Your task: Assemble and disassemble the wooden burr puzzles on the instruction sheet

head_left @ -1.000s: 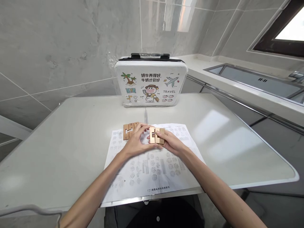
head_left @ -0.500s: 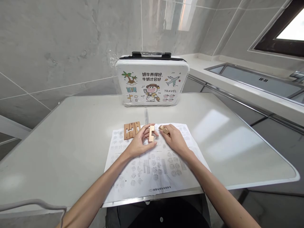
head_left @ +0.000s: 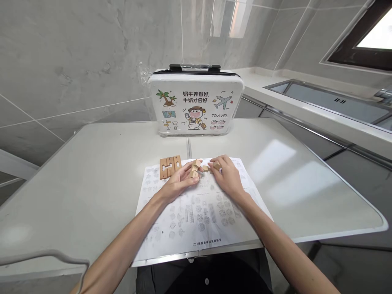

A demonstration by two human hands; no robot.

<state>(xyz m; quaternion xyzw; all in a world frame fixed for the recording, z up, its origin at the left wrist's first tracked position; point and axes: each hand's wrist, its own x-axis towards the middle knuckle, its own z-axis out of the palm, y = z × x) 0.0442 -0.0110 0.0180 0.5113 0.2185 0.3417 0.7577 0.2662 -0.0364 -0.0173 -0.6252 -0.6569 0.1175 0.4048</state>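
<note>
Apparently comparing shapes: pinching notched wooden block [head_left: 196,164] with left hand [head_left: 180,179], second wooden block [head_left: 217,165] with right hand [head_left: 229,176], over paper [head_left: 202,232], inward from table's [head_left: 107,167] near edge; next, probably needing notch turned towards second block.

Bright, cool, fairly even light. Window [head_left: 378,34] right of case [head_left: 177,85], pane blown out. Glare on counter [head_left: 101,175], front-right of case; pale reflections on wall [head_left: 92,53] above it. Pieces [head_left: 196,164], paper [head_left: 208,234] before case: detail soft. Edges stretched, wide-angle.

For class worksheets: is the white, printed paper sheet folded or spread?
Spread: the sheet lies flat across the pale, glossy table, its printing exposed.
</note>
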